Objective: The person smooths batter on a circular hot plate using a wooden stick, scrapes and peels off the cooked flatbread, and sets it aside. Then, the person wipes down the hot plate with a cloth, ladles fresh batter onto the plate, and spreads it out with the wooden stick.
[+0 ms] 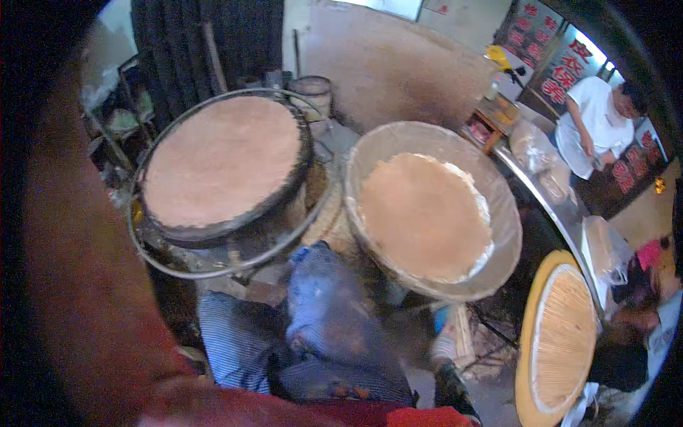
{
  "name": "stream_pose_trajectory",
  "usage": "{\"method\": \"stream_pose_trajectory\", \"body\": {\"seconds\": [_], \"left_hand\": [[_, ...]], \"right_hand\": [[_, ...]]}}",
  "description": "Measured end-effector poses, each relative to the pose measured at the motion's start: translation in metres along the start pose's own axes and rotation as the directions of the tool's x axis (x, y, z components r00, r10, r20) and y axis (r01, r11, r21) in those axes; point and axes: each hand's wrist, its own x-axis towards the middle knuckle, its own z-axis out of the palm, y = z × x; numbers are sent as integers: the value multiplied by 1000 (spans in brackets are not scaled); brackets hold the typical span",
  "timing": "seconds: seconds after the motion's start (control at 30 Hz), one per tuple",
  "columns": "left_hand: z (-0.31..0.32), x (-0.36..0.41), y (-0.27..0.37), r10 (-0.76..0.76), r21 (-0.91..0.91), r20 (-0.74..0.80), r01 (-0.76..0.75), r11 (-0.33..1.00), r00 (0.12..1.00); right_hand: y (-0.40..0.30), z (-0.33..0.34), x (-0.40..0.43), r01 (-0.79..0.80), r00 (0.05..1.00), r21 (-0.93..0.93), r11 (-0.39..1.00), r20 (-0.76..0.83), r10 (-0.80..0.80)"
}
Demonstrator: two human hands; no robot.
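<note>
Neither of my hands shows; a blurred bare forearm [90, 256] rises close to the camera along the left side. Before me on the left is a round black griddle [224, 237], covered nearly to its rim by a thin tan flatbread or batter layer [224, 160]. A metal ring [213, 275] runs around the griddle. To its right stands a wide basin [499, 245] that looks lined with a pale sheet. Inside lies a flat round tan flatbread [424, 219], with white showing along its right edge. My lap bears a stained blue cloth [320, 304] over striped fabric [235, 336].
At right, a yellow-rimmed round woven lid [565, 341] leans by a curved metal table edge [549, 224]. Plastic-bagged goods [605, 245] lie on that table. A person in a white shirt [597, 117] stands beyond. A bucket [312, 96] sits behind the griddle.
</note>
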Motion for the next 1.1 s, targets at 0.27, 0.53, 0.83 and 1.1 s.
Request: {"method": "stream_pose_trajectory", "body": {"seconds": [0.27, 0.53, 0.83, 1.1], "left_hand": [[-49, -210, -62, -639, 429, 130, 538, 726, 758], [-32, -316, -57, -715, 342, 276, 629, 698, 643], [-179, -294, -119, -714, 628, 7, 553, 548, 700], [-343, -317, -243, -761, 924, -227, 382, 29, 608]], "right_hand": [[48, -118, -64, -324, 945, 946, -17, 325, 29], [-283, -272, -9, 670, 504, 742, -17, -471, -724], [-495, -235, 12, 992, 108, 44, 114, -751, -651], [-538, -212, 5, 997, 34, -18, 77, -776, -630]]}}
